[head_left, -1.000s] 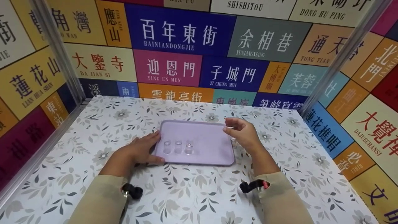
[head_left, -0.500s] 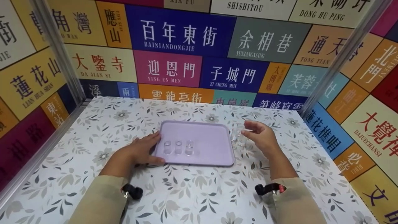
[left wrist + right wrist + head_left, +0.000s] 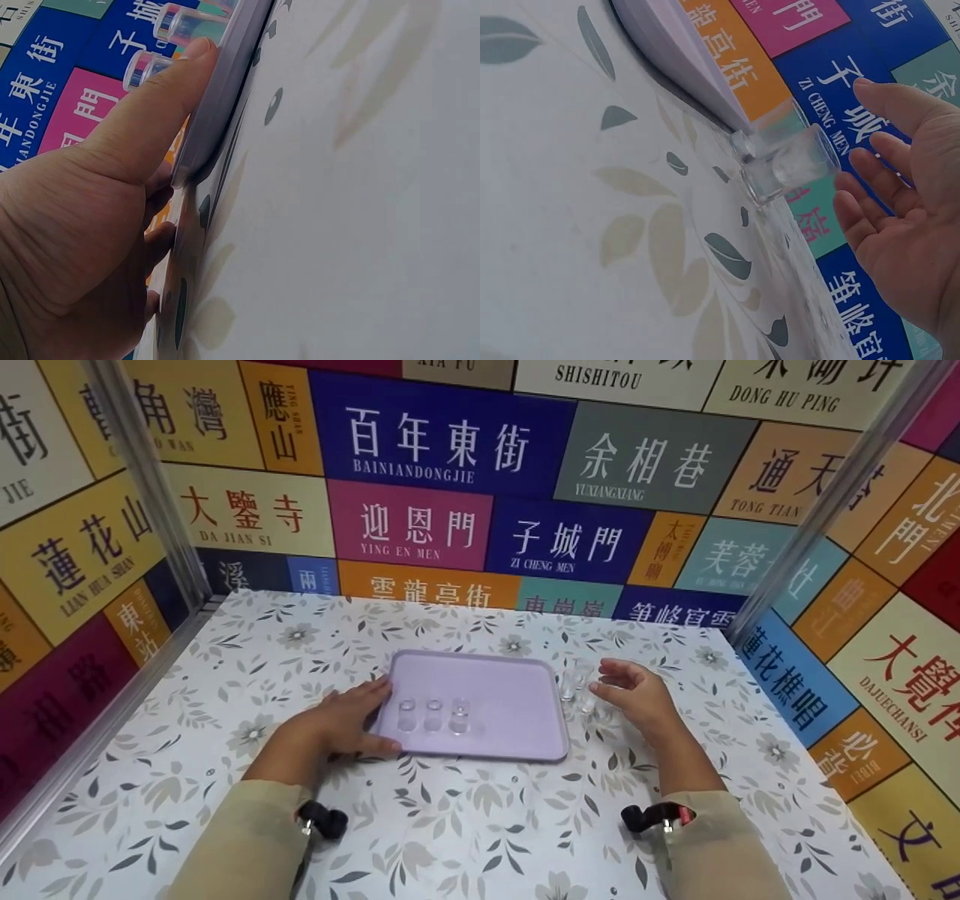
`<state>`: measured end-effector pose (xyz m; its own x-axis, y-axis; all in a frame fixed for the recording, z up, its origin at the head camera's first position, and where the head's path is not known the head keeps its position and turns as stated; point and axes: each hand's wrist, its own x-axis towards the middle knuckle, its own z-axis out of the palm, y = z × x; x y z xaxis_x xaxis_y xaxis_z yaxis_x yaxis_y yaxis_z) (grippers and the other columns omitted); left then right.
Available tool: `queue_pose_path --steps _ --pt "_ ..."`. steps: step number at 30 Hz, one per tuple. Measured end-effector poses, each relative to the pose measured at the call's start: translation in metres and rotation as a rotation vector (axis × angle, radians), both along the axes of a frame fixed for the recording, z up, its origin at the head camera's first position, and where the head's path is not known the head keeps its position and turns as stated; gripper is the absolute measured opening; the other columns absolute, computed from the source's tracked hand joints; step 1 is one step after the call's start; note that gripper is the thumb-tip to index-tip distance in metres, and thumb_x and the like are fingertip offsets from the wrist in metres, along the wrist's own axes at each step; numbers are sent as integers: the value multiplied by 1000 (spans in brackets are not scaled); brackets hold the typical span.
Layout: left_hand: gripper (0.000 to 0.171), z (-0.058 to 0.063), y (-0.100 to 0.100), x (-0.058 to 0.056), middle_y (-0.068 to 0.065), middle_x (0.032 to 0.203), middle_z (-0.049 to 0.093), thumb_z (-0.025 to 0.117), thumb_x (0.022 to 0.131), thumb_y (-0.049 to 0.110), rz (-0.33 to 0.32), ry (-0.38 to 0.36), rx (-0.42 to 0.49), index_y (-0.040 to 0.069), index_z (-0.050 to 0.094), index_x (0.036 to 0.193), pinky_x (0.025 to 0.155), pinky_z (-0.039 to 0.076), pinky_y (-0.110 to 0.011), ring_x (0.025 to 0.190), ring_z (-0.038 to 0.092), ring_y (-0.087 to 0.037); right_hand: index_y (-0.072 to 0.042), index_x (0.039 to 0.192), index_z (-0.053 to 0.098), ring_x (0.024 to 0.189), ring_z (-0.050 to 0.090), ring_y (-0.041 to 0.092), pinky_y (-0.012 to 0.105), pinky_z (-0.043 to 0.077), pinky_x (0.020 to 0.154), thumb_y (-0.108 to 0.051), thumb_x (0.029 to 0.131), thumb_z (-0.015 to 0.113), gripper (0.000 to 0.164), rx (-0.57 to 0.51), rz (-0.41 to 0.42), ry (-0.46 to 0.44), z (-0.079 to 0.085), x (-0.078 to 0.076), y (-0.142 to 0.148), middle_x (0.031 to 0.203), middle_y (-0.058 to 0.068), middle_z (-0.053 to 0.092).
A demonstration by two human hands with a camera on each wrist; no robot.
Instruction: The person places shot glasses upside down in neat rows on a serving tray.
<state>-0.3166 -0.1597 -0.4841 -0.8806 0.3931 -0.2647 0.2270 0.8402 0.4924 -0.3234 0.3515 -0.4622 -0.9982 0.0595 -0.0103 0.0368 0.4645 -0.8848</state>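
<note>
A lilac tray (image 3: 510, 697) lies on the table. Three small clear glasses (image 3: 460, 717) stand in a row on its front left part. My left hand (image 3: 345, 720) rests against the tray's left end, fingers spread along the side and thumb at the front corner. In the left wrist view the thumb (image 3: 161, 105) lies along the tray's rim (image 3: 217, 112). Just beyond the tray's right edge stand more clear glasses (image 3: 587, 701), overlapping in the right wrist view. Beside them my right hand (image 3: 637, 694) is held with loosely bent fingers, a small gap showing between fingertips and the nearest glass (image 3: 799, 165).
The table (image 3: 465, 825) has a white cloth with grey and beige flowers and leaves. Panels with coloured street-name signs (image 3: 442, 442) enclose it at the back and both sides, joined by metal corner posts (image 3: 161, 502).
My right hand has moved right, from over the tray's right edge to beside the clear glasses, which now show more fully. My left hand stays at the tray's left end.
</note>
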Motion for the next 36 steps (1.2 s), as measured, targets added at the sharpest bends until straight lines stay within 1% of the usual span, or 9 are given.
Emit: queue_pose_path --steps 6,8,11,16,18,21,25,32,36 --pt "127 0 0 1 7 183 3 80 78 77 -15 14 -3 27 13 174 136 -3 -66 170 3 -36 -11 155 55 144 56 30 17 53 98 -36 94 84 72 -4 38 -10 -8 -1 1 156 13 59" --pt "127 0 0 1 7 183 3 80 78 77 -15 12 -2 27 13 174 136 -3 -66 170 3 -37 -10 156 54 144 55 30 15 52 97 -34 95 84 73 -7 45 -19 -10 -2 1 156 14 58" --pt "127 0 -1 1 7 183 2 80 78 78 -13 9 -1 27 13 174 136 -4 -67 170 3 -38 -9 158 51 144 54 31 20 53 101 -32 96 83 74 -6 58 -38 -15 -4 0 159 16 56" --pt "128 -1 -1 1 10 183 2 80 77 78 -5 7 2 29 13 174 136 -3 -67 170 2 -40 -12 158 52 146 53 32 39 51 115 -34 96 83 73 34 62 -84 -20 -4 0 161 13 55" --pt "128 0 0 1 10 183 2 80 77 78 -3 6 0 30 13 174 136 -3 -67 170 2 -39 -12 154 57 140 56 31 40 50 114 -34 94 85 70 54 56 -97 -22 -3 -1 155 13 59" --pt "128 1 0 1 10 183 2 81 76 78 3 1 0 30 13 174 136 -3 -67 170 2 -40 -11 146 64 125 63 27 33 52 106 -33 91 87 63 99 41 -101 -25 -2 -3 138 13 68" --pt "129 2 1 1 10 183 2 81 75 78 14 -6 4 31 13 173 135 -2 -69 169 1 -42 -12 141 69 107 64 22 28 54 93 -32 89 90 60 155 20 -97 -30 -4 -3 117 8 72" --pt "128 2 1 1 9 183 2 81 77 78 6 1 1 30 12 174 136 -1 -68 170 3 -41 -12 143 69 101 65 21 28 54 88 -29 89 88 59 236 15 -95 -33 -7 -3 114 9 73" --pt "128 1 1 1 10 183 1 81 76 77 22 -13 3 32 12 173 135 -2 -70 169 -1 -45 -11 144 68 99 65 21 27 55 84 -31 89 87 61 269 20 -91 -33 -8 -2 116 10 74"
